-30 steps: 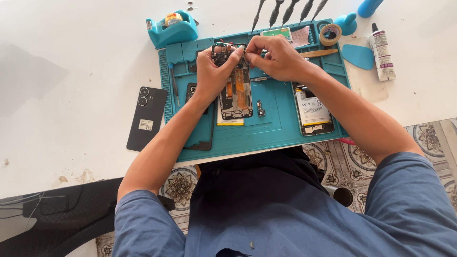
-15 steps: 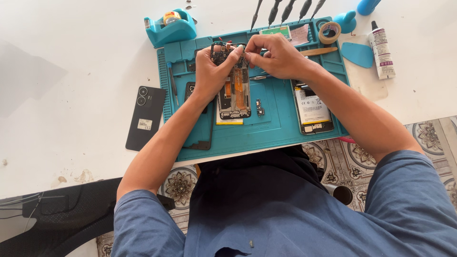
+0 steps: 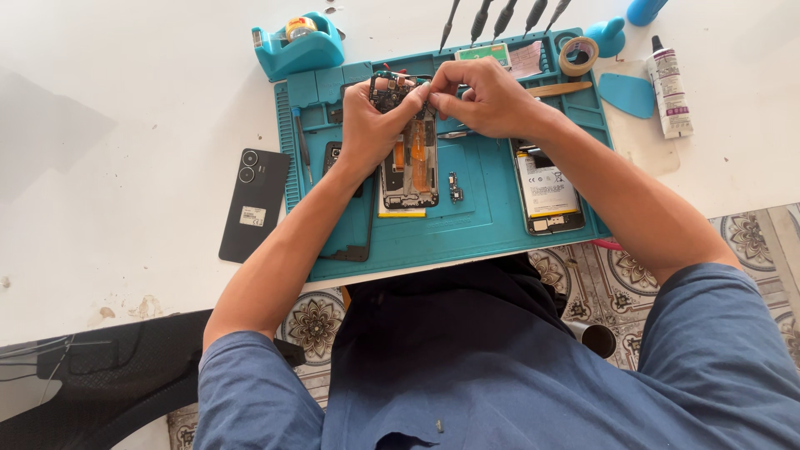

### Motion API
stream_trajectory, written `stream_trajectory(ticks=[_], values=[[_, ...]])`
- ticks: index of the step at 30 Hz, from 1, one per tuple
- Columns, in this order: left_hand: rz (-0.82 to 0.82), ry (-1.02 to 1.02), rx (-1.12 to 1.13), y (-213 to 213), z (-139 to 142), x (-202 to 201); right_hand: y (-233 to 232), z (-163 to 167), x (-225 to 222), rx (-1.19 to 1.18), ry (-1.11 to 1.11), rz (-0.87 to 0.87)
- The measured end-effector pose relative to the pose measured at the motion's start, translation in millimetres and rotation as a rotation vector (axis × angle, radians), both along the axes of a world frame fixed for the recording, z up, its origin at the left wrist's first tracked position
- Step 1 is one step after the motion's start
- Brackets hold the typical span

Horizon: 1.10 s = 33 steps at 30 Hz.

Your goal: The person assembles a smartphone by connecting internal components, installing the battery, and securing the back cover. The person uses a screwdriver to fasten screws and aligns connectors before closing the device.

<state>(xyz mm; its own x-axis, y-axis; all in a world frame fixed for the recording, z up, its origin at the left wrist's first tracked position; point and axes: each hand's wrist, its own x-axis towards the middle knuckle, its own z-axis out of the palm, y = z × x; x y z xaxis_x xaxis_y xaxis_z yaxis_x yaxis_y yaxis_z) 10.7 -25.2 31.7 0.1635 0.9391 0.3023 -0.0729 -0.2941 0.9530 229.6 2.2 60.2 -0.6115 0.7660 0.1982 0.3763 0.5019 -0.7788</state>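
On the white tabletop: a teal tape dispenser, a black phone back cover, a white glue tube, and a tape roll on the teal mat.

Opened phone on mat, battery right.

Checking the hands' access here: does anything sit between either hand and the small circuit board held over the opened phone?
Nothing visible does. The left hand and right hand both already pinch the small circuit board at the top of the opened phone on the teal mat. The tweezers lie beside it, not between.
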Motion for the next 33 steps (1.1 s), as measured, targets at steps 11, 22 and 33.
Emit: stream_trajectory(ticks=[11, 22, 33], values=[[0.053, -0.045, 0.013, -4, 7, 1, -9, -5, -8, 0.054, 0.130, -0.049], [0.033, -0.061, 0.022, -3, 6, 1, -6, -13, -8, -0.135, 0.266, -0.049], [-0.027, -0.158, -0.045, 1, 0, 1, -5, -13, -5, -0.016, 0.246, -0.059]])
